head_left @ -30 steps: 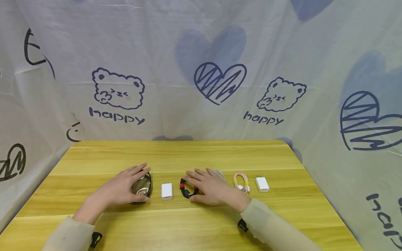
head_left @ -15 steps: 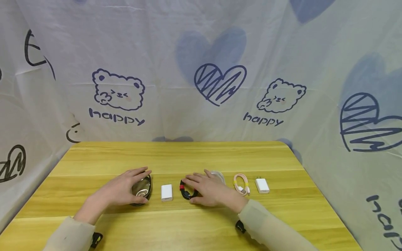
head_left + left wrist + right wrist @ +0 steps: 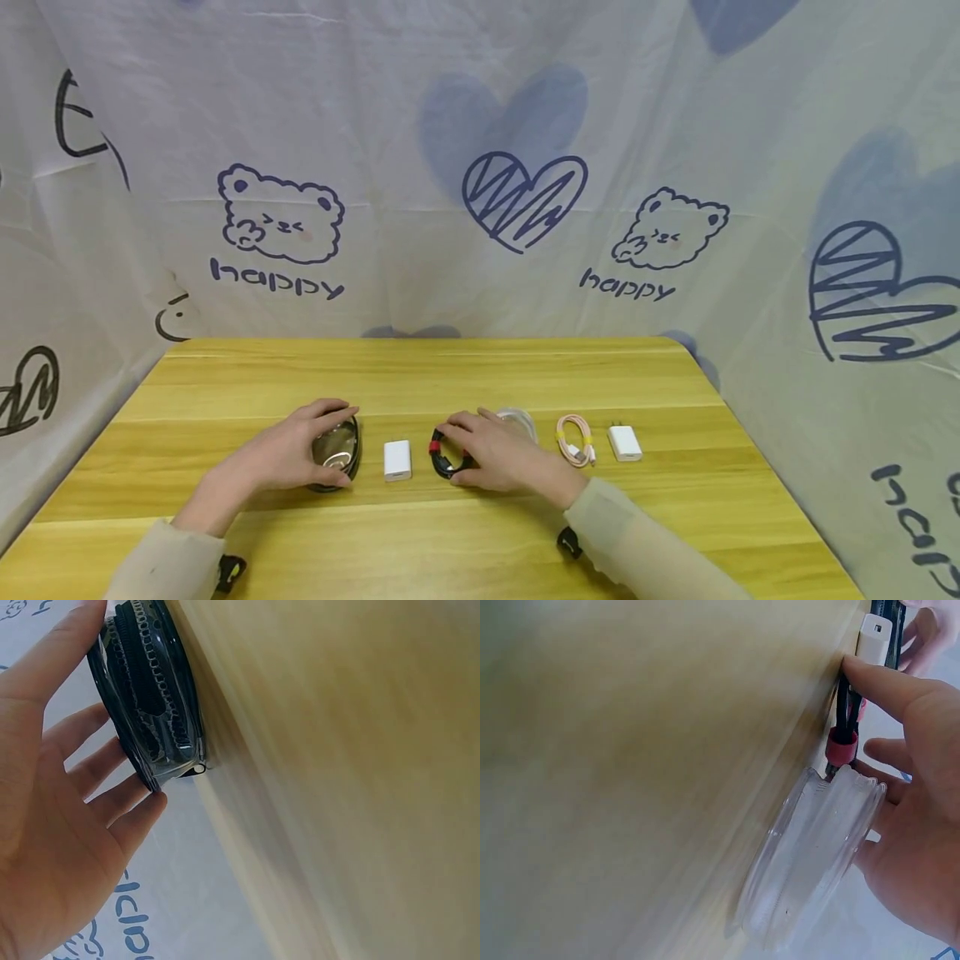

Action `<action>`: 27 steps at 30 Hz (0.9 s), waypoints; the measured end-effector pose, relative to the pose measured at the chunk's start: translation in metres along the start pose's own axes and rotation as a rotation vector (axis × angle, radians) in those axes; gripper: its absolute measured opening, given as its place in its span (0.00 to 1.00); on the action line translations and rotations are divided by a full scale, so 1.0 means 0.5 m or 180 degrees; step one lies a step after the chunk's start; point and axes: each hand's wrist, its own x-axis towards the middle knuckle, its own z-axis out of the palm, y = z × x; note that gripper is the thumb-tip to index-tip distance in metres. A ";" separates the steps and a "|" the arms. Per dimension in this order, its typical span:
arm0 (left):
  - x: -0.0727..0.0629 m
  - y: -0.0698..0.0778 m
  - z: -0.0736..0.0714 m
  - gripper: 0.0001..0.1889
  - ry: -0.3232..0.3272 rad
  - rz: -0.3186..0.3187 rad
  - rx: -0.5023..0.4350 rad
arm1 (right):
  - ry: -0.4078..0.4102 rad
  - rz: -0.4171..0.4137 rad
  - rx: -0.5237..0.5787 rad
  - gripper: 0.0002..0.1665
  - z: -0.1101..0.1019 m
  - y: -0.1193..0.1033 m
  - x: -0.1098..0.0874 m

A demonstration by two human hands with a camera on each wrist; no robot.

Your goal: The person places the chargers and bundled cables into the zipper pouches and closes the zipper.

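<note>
In the head view my left hand (image 3: 288,446) curls round a clear zip case with black edging (image 3: 337,450), fingers at its far rim and thumb at its near rim. The left wrist view shows that case (image 3: 150,682) side-on, standing off from my palm, with dark coiled material inside. My right hand (image 3: 498,452) bends over a coiled black cable with red ties (image 3: 436,460), thumb at the near side and fingers at the far side. Beyond the knuckles lies a clear round case (image 3: 525,418), partly hidden; it looms close in the right wrist view (image 3: 810,847).
Between my hands sits a white charger plug (image 3: 397,461). Farther right lie a coiled pink cable with yellow ties (image 3: 561,437) and a second white charger plug (image 3: 625,443). All rest on a wooden table (image 3: 420,375), with a printed cloth (image 3: 405,125) behind and at the sides.
My right fingers have drawn in and bent more over the black cable, uncovering more of the clear round case. My left fingers have curled slightly; the case under them stays in place.
</note>
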 end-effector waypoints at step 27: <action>0.011 -0.003 0.004 0.55 0.0334 -0.0173 -0.0556 | 0.0642 0.0591 0.1615 0.49 -0.012 -0.043 0.030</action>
